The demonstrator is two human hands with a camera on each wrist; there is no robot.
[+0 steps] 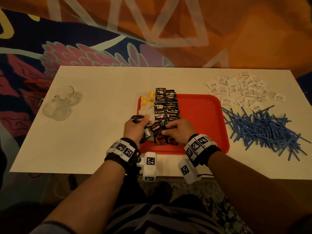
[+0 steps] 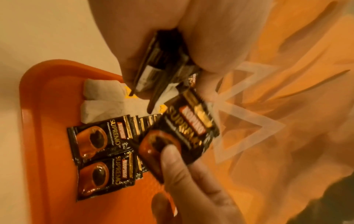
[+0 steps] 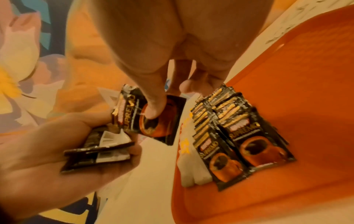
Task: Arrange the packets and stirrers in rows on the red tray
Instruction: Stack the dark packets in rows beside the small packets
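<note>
Right hand (image 1: 175, 132) pinches one black coffee packet (image 1: 156, 128) between thumb and fingers, just above the near left part of the red tray (image 1: 202, 115); we read this as drawing a single packet off the supply so it can be laid at the near end of a row. Left hand (image 1: 135, 127), close beside it, grips a small stack of the same black packets (image 2: 153, 72) edge-on in the palm, likely held as a ready reserve so we need not reach away each time. The pinched packet sits between the two hands, its top edge touching or nearly touching the left-hand stack; we cannot tell which. Just beyond it, two columns of coffee packets (image 1: 166, 105) lie overlapped like shingles, running from the far rim toward us, logos facing the same way, which keeps the rows tight and readable. Left of those, a column of tea bags (image 1: 146, 102) with yellow tags lies against the tray's left side. The right half of the tray is bare red, presumably kept for what remains. Off the tray to the right, well apart from both hands, a heap of white packets (image 1: 239, 90) and a loose pile of blue stirrers (image 1: 263, 130) wait on the white table (image 1: 101, 81). Far left stand clear glasses (image 1: 62, 102), uninvolved.
</note>
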